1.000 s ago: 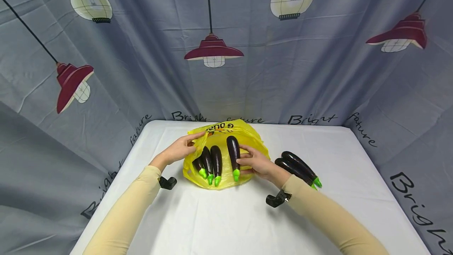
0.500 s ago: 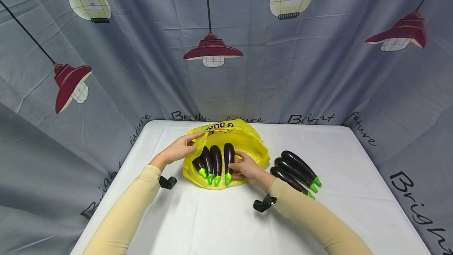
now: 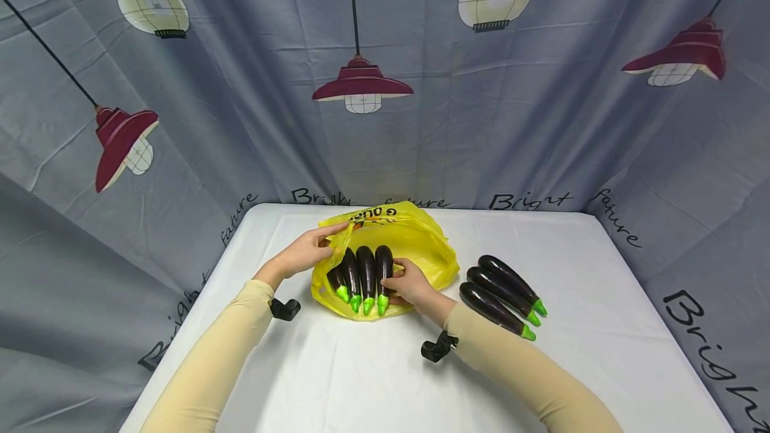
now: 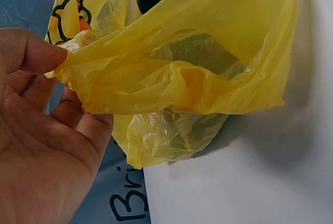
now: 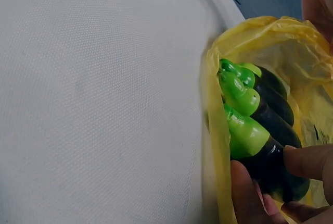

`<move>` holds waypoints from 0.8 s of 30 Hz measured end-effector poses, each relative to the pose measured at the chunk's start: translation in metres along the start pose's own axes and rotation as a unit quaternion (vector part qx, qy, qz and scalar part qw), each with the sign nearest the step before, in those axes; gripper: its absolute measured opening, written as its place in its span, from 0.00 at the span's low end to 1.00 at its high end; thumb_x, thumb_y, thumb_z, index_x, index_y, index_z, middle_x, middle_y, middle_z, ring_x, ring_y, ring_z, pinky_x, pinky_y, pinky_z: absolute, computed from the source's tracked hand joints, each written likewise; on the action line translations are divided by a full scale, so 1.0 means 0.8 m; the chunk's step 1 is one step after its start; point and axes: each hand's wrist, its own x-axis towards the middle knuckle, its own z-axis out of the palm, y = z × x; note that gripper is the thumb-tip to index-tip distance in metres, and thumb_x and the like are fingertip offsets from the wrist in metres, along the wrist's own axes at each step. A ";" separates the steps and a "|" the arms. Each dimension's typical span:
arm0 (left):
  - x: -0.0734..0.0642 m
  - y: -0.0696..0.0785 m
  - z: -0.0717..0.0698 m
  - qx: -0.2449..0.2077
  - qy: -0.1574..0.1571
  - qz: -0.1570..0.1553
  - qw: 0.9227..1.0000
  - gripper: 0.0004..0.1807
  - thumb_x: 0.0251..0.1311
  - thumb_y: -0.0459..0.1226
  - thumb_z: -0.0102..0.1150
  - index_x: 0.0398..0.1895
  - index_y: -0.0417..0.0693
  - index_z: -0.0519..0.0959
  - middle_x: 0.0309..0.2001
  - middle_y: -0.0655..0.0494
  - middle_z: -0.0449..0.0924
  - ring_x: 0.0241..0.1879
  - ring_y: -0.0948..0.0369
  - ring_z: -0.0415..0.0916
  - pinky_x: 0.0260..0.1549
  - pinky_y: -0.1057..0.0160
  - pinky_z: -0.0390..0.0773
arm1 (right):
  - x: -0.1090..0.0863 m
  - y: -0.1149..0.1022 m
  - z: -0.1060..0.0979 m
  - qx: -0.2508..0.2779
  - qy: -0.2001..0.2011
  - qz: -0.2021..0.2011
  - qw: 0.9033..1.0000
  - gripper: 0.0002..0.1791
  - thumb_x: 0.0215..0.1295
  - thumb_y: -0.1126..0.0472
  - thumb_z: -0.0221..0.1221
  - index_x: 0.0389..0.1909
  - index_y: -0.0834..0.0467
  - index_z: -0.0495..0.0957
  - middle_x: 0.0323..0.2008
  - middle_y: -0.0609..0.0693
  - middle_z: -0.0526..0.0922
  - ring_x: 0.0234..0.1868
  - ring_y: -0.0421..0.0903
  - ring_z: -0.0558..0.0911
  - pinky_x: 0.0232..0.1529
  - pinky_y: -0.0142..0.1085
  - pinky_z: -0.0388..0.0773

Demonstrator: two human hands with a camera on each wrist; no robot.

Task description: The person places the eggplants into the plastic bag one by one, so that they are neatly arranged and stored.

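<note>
A yellow plastic bag (image 3: 424, 252) lies on the table with its mouth facing the person. My left hand (image 3: 303, 252) pinches the bag's upper left edge between thumb and fingers, as the left wrist view shows up close. Inside the bag several dark purple eggplants (image 3: 351, 272) lie side by side, green stems toward the person. My right hand (image 3: 413, 284) reaches into the bag and grips the rightmost eggplant (image 3: 383, 266) from its right side. In the right wrist view the thumb and fingers sit around that eggplant (image 5: 270, 164) just behind its green stem.
Three more eggplants (image 3: 499, 293) rest on the white table (image 3: 361, 379) to the right of the bag, near my right forearm. A grey curtain (image 3: 385, 152) printed with lamps hangs behind and beside the table.
My right hand has moved left with its eggplant, bringing it down against the others in the bag. The third eggplant at right has come out from behind the forearm. My left hand stays put.
</note>
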 end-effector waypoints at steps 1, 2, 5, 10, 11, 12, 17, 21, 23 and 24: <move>0.000 0.000 0.000 0.003 0.001 -0.001 1.000 0.38 0.65 0.29 0.50 0.80 0.59 0.63 0.77 0.51 0.60 0.55 0.50 0.70 0.44 0.56 0.73 | 0.000 0.000 0.000 -0.005 0.001 0.001 1.000 0.39 0.65 0.66 0.67 0.75 0.62 0.62 0.44 0.60 0.75 0.36 0.50 0.81 0.32 0.41 0.85; 0.000 0.000 0.000 0.005 0.002 -0.002 1.000 0.38 0.65 0.29 0.50 0.80 0.60 0.63 0.77 0.51 0.60 0.55 0.50 0.70 0.45 0.56 0.73 | 0.000 0.000 0.000 -0.007 0.002 0.001 1.000 0.38 0.66 0.66 0.67 0.74 0.63 0.63 0.43 0.60 0.75 0.36 0.50 0.82 0.32 0.41 0.85; 0.000 -0.001 -0.001 0.010 0.003 -0.004 1.000 0.38 0.65 0.29 0.50 0.80 0.61 0.63 0.77 0.52 0.61 0.55 0.50 0.70 0.45 0.56 0.73 | -0.001 0.000 0.000 -0.010 0.001 0.004 1.000 0.36 0.66 0.66 0.66 0.73 0.64 0.64 0.42 0.59 0.76 0.34 0.50 0.82 0.32 0.41 0.85; 0.002 -0.002 -0.001 0.007 0.002 -0.005 1.000 0.38 0.65 0.30 0.50 0.80 0.61 0.63 0.78 0.55 0.59 0.58 0.51 0.70 0.46 0.56 0.73 | -0.002 0.000 -0.002 -0.005 -0.003 0.006 1.000 0.36 0.67 0.65 0.66 0.73 0.64 0.64 0.41 0.59 0.77 0.35 0.50 0.81 0.33 0.41 0.85; 0.003 -0.002 -0.001 0.008 0.002 -0.007 1.000 0.38 0.66 0.30 0.50 0.79 0.62 0.63 0.78 0.56 0.59 0.59 0.51 0.70 0.47 0.56 0.74 | -0.002 -0.001 -0.002 -0.004 -0.004 0.003 1.000 0.37 0.67 0.64 0.67 0.73 0.65 0.63 0.41 0.59 0.77 0.36 0.50 0.81 0.33 0.41 0.85; 0.003 -0.002 -0.001 0.009 0.003 -0.009 1.000 0.38 0.66 0.30 0.50 0.79 0.63 0.63 0.78 0.56 0.59 0.60 0.51 0.70 0.48 0.55 0.74 | -0.002 -0.001 -0.002 -0.002 -0.005 0.003 1.000 0.37 0.67 0.64 0.67 0.74 0.65 0.63 0.42 0.59 0.77 0.37 0.50 0.81 0.33 0.41 0.85; 0.003 -0.002 -0.001 0.009 0.001 -0.016 1.000 0.37 0.67 0.31 0.51 0.79 0.64 0.63 0.78 0.56 0.58 0.67 0.50 0.67 0.53 0.54 0.73 | -0.007 -0.002 -0.007 -0.004 -0.006 -0.006 1.000 0.41 0.66 0.63 0.67 0.75 0.66 0.59 0.47 0.62 0.76 0.39 0.52 0.81 0.34 0.42 0.85; 0.001 -0.002 -0.001 0.006 0.000 -0.015 1.000 0.37 0.67 0.31 0.51 0.79 0.64 0.63 0.78 0.55 0.58 0.65 0.49 0.68 0.50 0.54 0.73 | -0.014 -0.003 -0.015 -0.013 -0.012 -0.022 1.000 0.41 0.65 0.65 0.67 0.76 0.65 0.60 0.53 0.64 0.73 0.37 0.53 0.82 0.35 0.43 0.85; 0.000 -0.003 0.000 0.006 0.001 -0.012 1.000 0.37 0.67 0.31 0.51 0.79 0.63 0.63 0.78 0.54 0.58 0.62 0.50 0.69 0.47 0.55 0.73 | -0.018 -0.005 -0.021 -0.020 -0.018 -0.035 0.999 0.39 0.66 0.65 0.66 0.76 0.64 0.61 0.55 0.64 0.73 0.38 0.55 0.83 0.36 0.44 0.85; -0.001 -0.003 0.000 0.004 0.001 -0.013 1.000 0.37 0.67 0.30 0.51 0.79 0.63 0.63 0.78 0.54 0.59 0.61 0.50 0.70 0.46 0.55 0.73 | -0.021 -0.006 -0.025 -0.022 -0.023 -0.044 0.999 0.39 0.66 0.66 0.66 0.75 0.64 0.62 0.56 0.64 0.73 0.38 0.56 0.83 0.36 0.44 0.85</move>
